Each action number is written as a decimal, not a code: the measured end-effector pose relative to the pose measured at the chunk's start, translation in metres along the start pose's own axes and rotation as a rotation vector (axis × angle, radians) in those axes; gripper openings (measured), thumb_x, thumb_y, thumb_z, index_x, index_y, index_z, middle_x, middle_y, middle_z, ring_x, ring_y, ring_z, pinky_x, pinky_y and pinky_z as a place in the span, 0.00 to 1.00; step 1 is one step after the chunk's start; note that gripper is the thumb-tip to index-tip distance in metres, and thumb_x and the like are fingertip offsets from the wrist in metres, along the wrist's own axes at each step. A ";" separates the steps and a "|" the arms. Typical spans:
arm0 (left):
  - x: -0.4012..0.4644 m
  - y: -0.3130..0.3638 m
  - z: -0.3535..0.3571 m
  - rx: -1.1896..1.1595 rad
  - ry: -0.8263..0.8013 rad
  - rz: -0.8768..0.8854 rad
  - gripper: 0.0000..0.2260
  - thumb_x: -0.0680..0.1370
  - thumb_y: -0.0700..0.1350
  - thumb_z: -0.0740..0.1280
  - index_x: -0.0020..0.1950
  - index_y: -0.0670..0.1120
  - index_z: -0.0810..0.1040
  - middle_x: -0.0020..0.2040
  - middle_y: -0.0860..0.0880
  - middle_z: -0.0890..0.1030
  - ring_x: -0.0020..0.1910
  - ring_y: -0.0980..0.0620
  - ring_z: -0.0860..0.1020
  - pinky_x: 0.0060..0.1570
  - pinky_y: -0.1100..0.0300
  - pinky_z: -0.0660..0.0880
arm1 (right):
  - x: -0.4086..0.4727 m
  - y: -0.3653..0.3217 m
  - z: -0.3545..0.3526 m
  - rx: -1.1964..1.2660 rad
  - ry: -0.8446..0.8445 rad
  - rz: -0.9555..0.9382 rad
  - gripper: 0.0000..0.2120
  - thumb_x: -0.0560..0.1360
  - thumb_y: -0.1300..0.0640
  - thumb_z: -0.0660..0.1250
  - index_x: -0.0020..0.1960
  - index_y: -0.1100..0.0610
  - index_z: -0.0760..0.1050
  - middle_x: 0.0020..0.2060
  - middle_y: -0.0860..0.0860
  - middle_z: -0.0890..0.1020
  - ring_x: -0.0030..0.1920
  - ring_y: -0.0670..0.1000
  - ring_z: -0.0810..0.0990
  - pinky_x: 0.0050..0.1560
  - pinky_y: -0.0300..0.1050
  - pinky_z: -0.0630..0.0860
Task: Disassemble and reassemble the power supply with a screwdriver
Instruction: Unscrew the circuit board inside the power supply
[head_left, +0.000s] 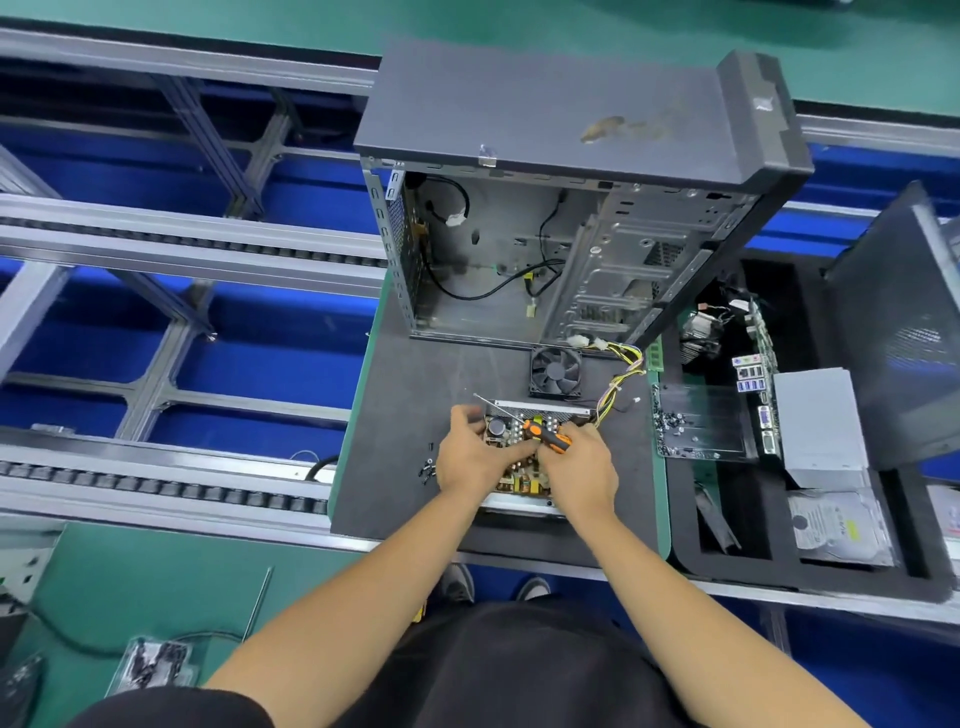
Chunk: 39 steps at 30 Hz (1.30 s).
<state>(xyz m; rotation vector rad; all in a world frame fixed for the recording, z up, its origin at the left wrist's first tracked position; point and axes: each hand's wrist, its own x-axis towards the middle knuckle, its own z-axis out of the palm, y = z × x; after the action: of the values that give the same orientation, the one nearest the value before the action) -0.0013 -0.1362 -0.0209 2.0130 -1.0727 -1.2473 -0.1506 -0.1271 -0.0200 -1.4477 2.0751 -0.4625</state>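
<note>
The opened power supply (524, 475) lies on the dark mat with its circuit board bare. Its coloured wire bundle (618, 382) runs off to the upper right. My right hand (579, 467) grips an orange and black screwdriver (548, 437), whose thin shaft slants up to the left over the board. My left hand (470, 457) rests on the board's left side with fingers curled; whether it pinches anything cannot be told. A loose black fan (556, 371) lies just behind the supply. Small black screws (427, 470) sit on the mat left of my left hand.
An open grey computer case (571, 208) stands behind the mat. A black foam tray (810, 571) on the right holds a motherboard (756, 364), a silver box (818, 421) and a hard drive (836, 527). A clear screw box (696, 426) lies beside it. Conveyor rails (182, 244) run on the left.
</note>
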 end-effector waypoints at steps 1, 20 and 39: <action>0.001 -0.002 -0.003 -0.012 -0.037 0.024 0.43 0.54 0.68 0.81 0.63 0.57 0.68 0.59 0.56 0.80 0.57 0.56 0.79 0.57 0.51 0.79 | -0.001 0.000 -0.001 -0.010 -0.009 -0.011 0.12 0.74 0.49 0.67 0.36 0.49 0.68 0.41 0.46 0.71 0.35 0.48 0.74 0.32 0.44 0.64; 0.027 -0.070 -0.101 0.468 -0.158 0.318 0.06 0.75 0.44 0.76 0.46 0.50 0.80 0.47 0.50 0.76 0.47 0.52 0.76 0.50 0.55 0.75 | -0.006 -0.002 -0.001 0.038 0.185 -0.173 0.05 0.78 0.57 0.60 0.44 0.55 0.71 0.45 0.50 0.71 0.41 0.54 0.72 0.44 0.56 0.74; 0.024 -0.093 -0.107 0.524 -0.200 0.423 0.08 0.77 0.39 0.73 0.52 0.49 0.78 0.50 0.53 0.75 0.45 0.57 0.77 0.51 0.61 0.74 | -0.006 -0.001 0.001 0.042 0.194 -0.166 0.05 0.77 0.55 0.59 0.43 0.53 0.69 0.44 0.49 0.69 0.39 0.54 0.72 0.42 0.54 0.73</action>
<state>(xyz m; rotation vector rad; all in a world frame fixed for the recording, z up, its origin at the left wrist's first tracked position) 0.1342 -0.1026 -0.0579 1.8785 -1.9690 -1.0239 -0.1479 -0.1213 -0.0185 -1.6131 2.0869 -0.7345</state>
